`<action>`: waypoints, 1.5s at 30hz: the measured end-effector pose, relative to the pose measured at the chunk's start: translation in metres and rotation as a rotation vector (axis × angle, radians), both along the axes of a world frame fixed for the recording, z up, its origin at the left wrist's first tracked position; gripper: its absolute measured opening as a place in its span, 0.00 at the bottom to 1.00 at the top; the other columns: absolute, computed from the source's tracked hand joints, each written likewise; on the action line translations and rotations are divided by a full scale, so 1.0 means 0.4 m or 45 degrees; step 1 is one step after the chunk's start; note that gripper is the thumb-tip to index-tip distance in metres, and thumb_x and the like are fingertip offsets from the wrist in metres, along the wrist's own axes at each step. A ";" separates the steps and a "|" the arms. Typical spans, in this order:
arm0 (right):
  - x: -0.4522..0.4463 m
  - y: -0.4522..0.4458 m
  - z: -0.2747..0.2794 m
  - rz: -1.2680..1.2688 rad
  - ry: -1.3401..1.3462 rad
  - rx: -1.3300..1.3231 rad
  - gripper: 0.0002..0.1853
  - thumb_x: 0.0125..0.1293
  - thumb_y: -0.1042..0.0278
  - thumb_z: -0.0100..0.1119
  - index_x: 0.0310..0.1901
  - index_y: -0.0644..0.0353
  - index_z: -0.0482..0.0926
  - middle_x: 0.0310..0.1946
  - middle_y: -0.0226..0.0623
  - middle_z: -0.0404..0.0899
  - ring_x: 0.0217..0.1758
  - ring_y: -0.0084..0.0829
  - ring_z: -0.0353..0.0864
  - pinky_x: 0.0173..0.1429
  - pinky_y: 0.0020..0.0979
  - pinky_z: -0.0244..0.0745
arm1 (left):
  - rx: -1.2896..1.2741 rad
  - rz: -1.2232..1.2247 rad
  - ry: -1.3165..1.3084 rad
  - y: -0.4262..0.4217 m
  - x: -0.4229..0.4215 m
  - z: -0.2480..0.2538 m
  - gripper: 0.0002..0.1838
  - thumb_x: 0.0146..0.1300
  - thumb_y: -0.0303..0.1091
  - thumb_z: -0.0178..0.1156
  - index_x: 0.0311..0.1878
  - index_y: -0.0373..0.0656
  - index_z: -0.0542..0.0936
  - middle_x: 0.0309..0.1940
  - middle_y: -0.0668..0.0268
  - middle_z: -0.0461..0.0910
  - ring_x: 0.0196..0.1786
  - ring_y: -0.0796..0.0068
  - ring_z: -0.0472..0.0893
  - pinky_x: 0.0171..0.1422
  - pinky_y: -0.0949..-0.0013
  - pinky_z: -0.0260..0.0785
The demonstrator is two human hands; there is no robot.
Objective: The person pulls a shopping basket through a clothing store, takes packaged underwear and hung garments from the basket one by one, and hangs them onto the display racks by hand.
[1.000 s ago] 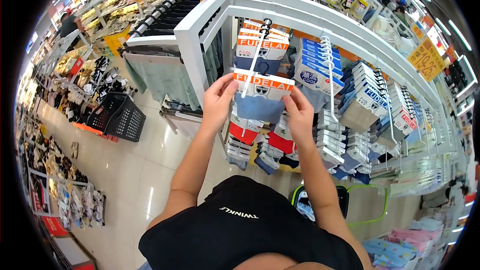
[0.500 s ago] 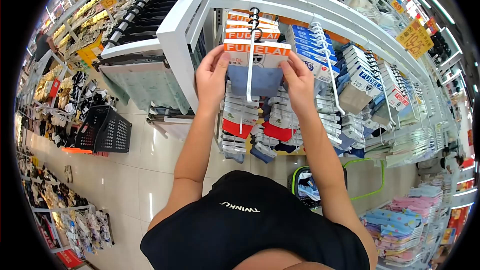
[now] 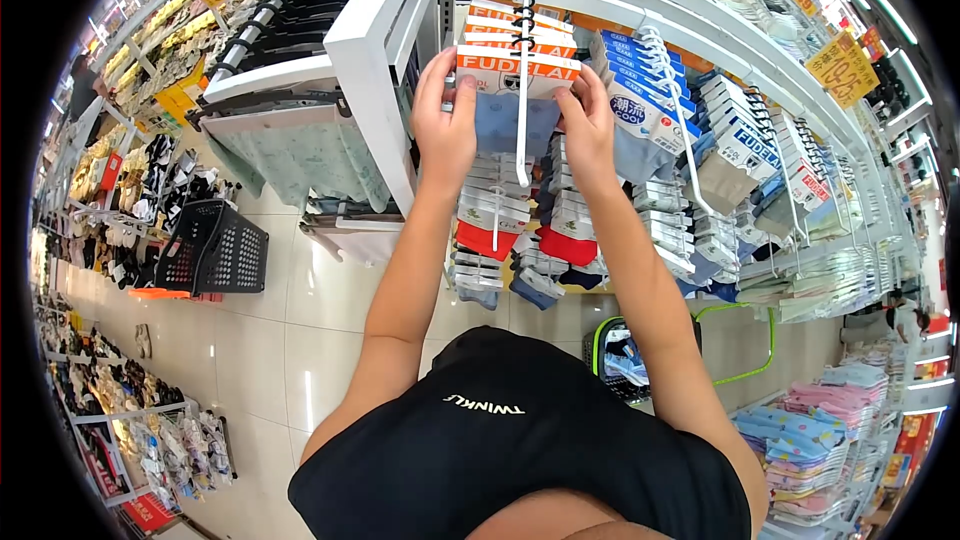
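Note:
A row of hanging garment packs with orange FUDELAI header cards (image 3: 520,63) is on a white metal hook (image 3: 523,135). The front pack shows folded blue-grey fabric (image 3: 497,120) below its card. My left hand (image 3: 447,120) grips this stack by its left edge, with the thumb in front and fingers behind. At the right edge, my right hand (image 3: 587,123) holds it the same way. The hook's bar runs down between my hands. How many packs are between my fingers is hidden.
Blue-topped packs (image 3: 640,105) hang just right of my right hand. A white rack post (image 3: 370,90) stands left. Lower packs with red fabric (image 3: 487,239) hang beneath. A green-rimmed basket (image 3: 622,360) sits on the floor beside me; a black basket (image 3: 232,247) stands left.
The front pack has slid back along the hook, closer to the packs behind it, with both hands still on its sides. The whole view has shifted slightly.

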State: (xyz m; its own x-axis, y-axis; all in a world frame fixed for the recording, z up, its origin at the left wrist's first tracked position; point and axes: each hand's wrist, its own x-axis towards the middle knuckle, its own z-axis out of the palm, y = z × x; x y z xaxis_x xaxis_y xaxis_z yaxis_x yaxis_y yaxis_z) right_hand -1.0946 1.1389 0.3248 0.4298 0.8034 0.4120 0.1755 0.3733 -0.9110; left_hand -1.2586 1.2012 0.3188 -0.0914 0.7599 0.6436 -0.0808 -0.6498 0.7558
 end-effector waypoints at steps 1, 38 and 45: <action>-0.001 0.003 0.000 -0.003 -0.002 -0.003 0.30 0.70 0.64 0.55 0.70 0.66 0.60 0.56 0.38 0.77 0.49 0.21 0.76 0.44 0.22 0.73 | -0.021 -0.004 0.009 0.003 0.003 0.000 0.19 0.68 0.29 0.58 0.61 0.35 0.75 0.59 0.56 0.76 0.55 0.66 0.78 0.56 0.68 0.71; -0.011 -0.153 -0.065 0.157 0.073 -0.376 0.43 0.63 0.73 0.62 0.74 0.73 0.46 0.71 0.61 0.58 0.75 0.44 0.61 0.74 0.35 0.60 | -0.020 0.114 0.083 -0.182 0.000 -0.060 0.24 0.70 0.25 0.51 0.68 0.30 0.67 0.70 0.54 0.66 0.72 0.63 0.66 0.73 0.64 0.56; 0.007 -0.385 -0.087 -0.044 -0.277 -0.294 0.26 0.64 0.74 0.58 0.64 0.67 0.68 0.53 0.51 0.81 0.56 0.38 0.83 0.59 0.33 0.75 | 0.021 -0.176 -0.081 -0.433 0.004 -0.210 0.15 0.68 0.20 0.46 0.55 0.31 0.75 0.55 0.47 0.78 0.58 0.55 0.79 0.65 0.57 0.68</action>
State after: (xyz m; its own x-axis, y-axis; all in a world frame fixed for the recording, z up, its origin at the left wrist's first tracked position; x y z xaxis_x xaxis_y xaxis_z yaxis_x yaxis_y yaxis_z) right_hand -1.0920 0.9847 0.2901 0.3806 0.8729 0.3054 0.3842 0.1512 -0.9108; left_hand -1.2568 1.0282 0.2348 -0.0278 0.7575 0.6522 -0.2176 -0.6414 0.7357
